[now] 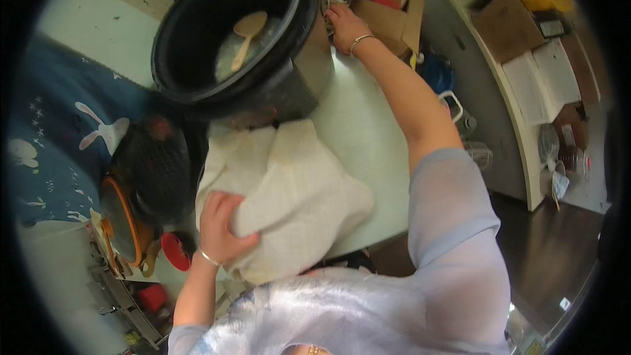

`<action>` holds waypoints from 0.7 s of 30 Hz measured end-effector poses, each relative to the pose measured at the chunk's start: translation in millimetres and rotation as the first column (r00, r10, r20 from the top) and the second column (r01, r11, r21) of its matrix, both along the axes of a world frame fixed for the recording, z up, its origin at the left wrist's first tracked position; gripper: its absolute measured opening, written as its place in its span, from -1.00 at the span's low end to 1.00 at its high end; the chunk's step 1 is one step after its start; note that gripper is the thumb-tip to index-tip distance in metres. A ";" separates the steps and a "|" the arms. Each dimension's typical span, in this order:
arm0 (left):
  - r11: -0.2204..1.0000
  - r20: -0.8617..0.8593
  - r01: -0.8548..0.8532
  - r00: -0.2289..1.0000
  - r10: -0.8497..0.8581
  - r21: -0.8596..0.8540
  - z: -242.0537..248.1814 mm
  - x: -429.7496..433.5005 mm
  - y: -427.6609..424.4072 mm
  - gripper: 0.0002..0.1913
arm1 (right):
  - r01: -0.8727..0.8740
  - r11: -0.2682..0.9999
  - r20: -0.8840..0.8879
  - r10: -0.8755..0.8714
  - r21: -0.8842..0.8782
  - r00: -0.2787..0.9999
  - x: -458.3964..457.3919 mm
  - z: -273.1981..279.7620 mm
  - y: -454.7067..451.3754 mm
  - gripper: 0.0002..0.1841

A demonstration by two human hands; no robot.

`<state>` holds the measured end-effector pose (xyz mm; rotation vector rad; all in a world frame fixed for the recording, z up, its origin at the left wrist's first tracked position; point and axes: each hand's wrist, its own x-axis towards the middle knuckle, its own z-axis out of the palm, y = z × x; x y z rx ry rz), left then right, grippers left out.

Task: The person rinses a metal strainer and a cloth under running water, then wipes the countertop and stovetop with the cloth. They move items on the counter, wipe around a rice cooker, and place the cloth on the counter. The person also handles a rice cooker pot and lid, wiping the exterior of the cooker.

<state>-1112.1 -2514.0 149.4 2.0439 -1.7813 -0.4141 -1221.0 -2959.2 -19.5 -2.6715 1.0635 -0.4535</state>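
A large black-rimmed rice cooker (305,66) stands uncovered on the pale green table, a rice paddle (242,52) lying inside its dark pot on something whitish. My right hand (345,24) reaches to the cooker's far right side and rests on a crumpled cloth (327,7) there; part of that cloth is hidden by the fingers and the cooker. Before me a cream cloth (296,197) is draped over something that cannot be seen. My left hand (222,227) lies on the left part of this cloth, thumb apart from the fingers; whether it pinches the fabric is unclear.
Cardboard boxes (394,19) stand right of the cooker. At the left are a black ribbed lid or tray (162,172), an orange-rimmed pan or lid (121,222), a red bowl (175,251) and a blue rabbit-print cloth (64,133). A shelf with boxes (508,24) runs along the right.
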 end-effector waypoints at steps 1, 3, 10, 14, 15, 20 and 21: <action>1.000 0.002 0.010 1.000 -0.010 -0.002 -1.3 0.5 -0.1 -0.44 | 0.000 1.000 -0.009 0.000 -0.017 1.000 -14.3 -2.5 13.7 -0.38; 1.000 -0.005 0.026 1.000 -0.026 -0.006 -4.5 1.2 -0.5 -0.44 | -0.046 0.999 0.075 0.047 -0.015 0.996 -52.1 -6.2 41.3 -0.38; 0.993 -0.100 0.041 0.994 -0.052 -0.107 -13.9 6.0 3.3 -0.47 | -0.063 0.998 0.085 0.063 0.002 0.994 -196.1 8.5 200.1 -0.32; 0.983 -0.180 0.067 0.979 -0.098 -0.172 -12.4 3.7 7.9 -0.46 | -0.054 0.995 0.079 0.047 0.086 0.996 -215.3 19.6 319.0 -0.32; 0.973 -0.177 0.077 0.977 -0.117 -0.217 -11.2 0.4 7.8 -0.45 | -0.126 0.985 0.081 0.117 0.115 0.990 -212.5 20.9 345.8 -0.32; 0.942 -0.278 0.106 0.940 -0.200 -0.319 -6.4 -34.5 -0.5 -0.44 | -0.304 0.929 0.061 0.298 0.212 0.953 -176.4 20.8 409.2 -0.32; 0.936 -0.281 0.122 0.934 -0.221 -0.331 -5.5 -41.3 -2.6 -0.44 | -0.308 0.929 0.061 0.302 0.206 0.951 -168.8 20.6 412.1 -0.32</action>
